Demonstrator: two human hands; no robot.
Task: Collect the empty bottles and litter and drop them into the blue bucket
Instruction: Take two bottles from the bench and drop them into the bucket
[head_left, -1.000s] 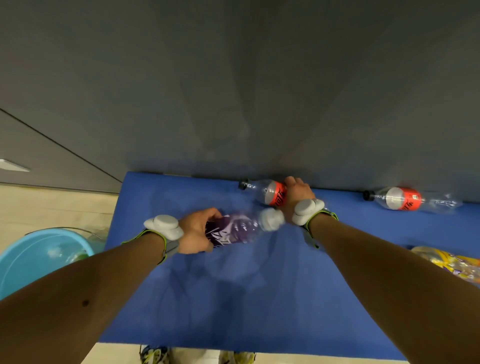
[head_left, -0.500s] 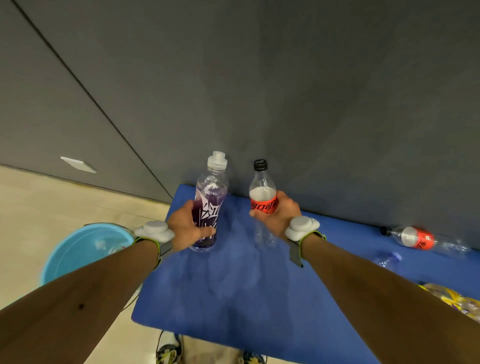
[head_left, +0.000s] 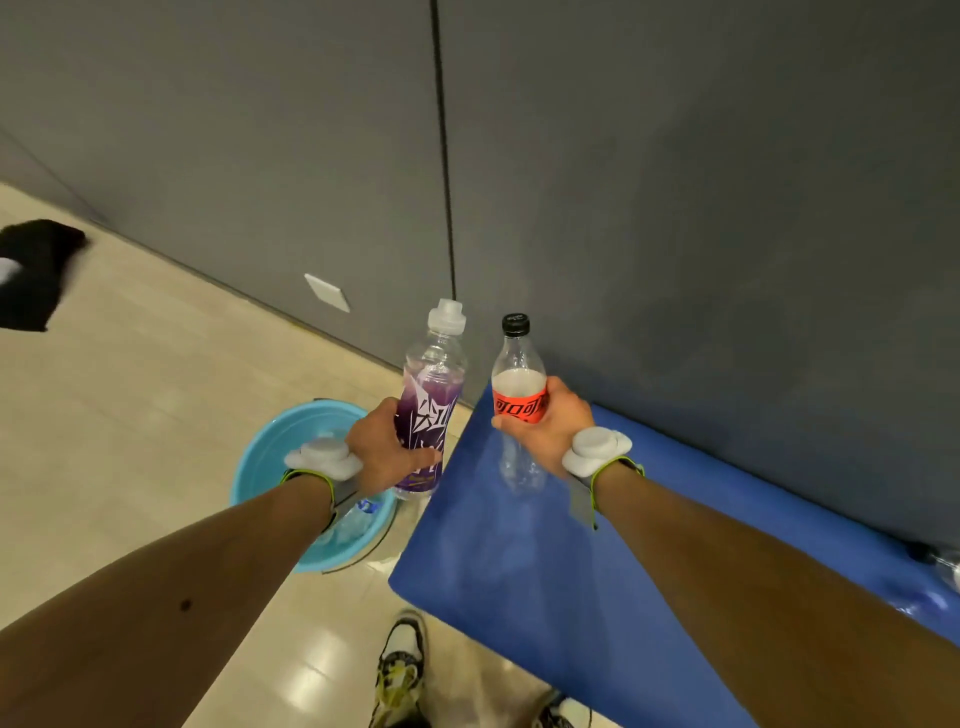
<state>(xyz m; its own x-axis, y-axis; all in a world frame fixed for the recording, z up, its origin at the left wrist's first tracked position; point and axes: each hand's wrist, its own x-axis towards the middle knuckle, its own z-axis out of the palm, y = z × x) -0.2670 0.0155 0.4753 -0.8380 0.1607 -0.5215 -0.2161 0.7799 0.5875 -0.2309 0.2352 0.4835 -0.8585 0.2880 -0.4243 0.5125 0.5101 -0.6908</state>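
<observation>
Fingers (head_left: 415, 457) of the left hand (head_left: 382, 449) are wrapped tight around a purple bottle (head_left: 428, 410), held upright just past the far rim of the blue bucket (head_left: 260, 467) on the floor. Beside the bucket is a blue table (head_left: 519, 597), and over its near corner the right hand (head_left: 550, 426) grips a bottle with a red label (head_left: 518, 400), also upright. Both bottles are close together but not touching, and something clear lies inside the bucket, too blurry to tell.

purple-labelled bottle (head_left: 430, 410) with a white cap and red-labelled bottle (head_left: 517, 400) with a black cap are held upright, side by side; blue bucket (head_left: 270, 457) sits on the floor, lower left.
</observation>
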